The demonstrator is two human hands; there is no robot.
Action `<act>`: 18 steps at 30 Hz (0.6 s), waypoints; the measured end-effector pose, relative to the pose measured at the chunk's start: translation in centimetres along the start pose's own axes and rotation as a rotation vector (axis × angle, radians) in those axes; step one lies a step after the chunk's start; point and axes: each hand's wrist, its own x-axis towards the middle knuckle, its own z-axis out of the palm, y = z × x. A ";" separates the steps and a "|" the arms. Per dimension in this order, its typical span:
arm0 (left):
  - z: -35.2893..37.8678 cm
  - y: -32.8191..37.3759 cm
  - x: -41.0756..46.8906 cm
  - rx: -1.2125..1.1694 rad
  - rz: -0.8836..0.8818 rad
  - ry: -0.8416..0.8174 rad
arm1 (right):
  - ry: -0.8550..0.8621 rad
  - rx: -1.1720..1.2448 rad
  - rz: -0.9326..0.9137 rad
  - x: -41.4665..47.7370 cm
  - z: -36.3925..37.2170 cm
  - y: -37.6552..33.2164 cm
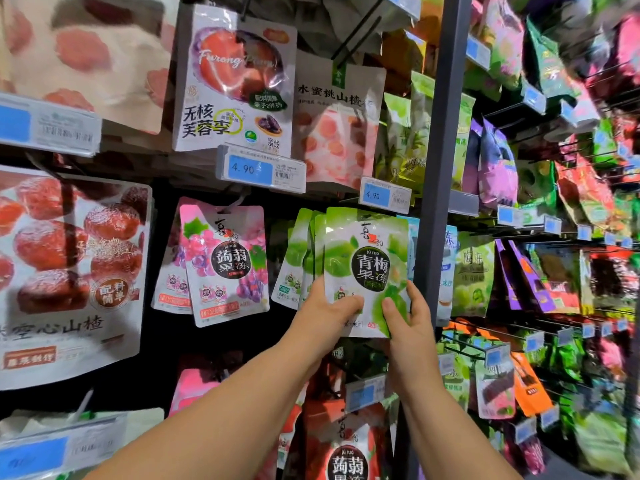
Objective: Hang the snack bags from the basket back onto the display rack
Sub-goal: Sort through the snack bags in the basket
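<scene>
A green plum jelly snack bag (367, 258) is held up in front of the display rack (440, 168), at a hook where matching green bags (294, 258) hang just behind it to the left. My left hand (329, 306) pinches the bag's lower left corner, thumb on its front. My right hand (408, 317) grips the lower right corner, thumb on the front and fingers round the edge. The bag's top edge sits just below a price tag (384, 195). I cannot tell whether the bag is on the hook. The basket is out of view.
A pink grape jelly bag (225, 265) hangs to the left, a large red hawthorn bag (69, 271) further left. Plum (235, 81) and peach hawthorn bags (339, 126) hang above. A grey upright post (440, 168) runs right of my hands; more packed hooks (554, 202) fill the right.
</scene>
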 end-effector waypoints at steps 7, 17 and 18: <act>0.1 -0.6 0.9 -0.010 0.004 0.011 | 0.015 -0.023 -0.006 0.7 0.1 -0.3; 0.4 0.0 0.9 0.200 0.108 0.093 | -0.002 -0.072 0.002 2.2 -0.1 -0.1; 0.4 0.0 1.0 0.233 0.132 0.102 | -0.001 -0.079 0.018 2.4 0.1 0.1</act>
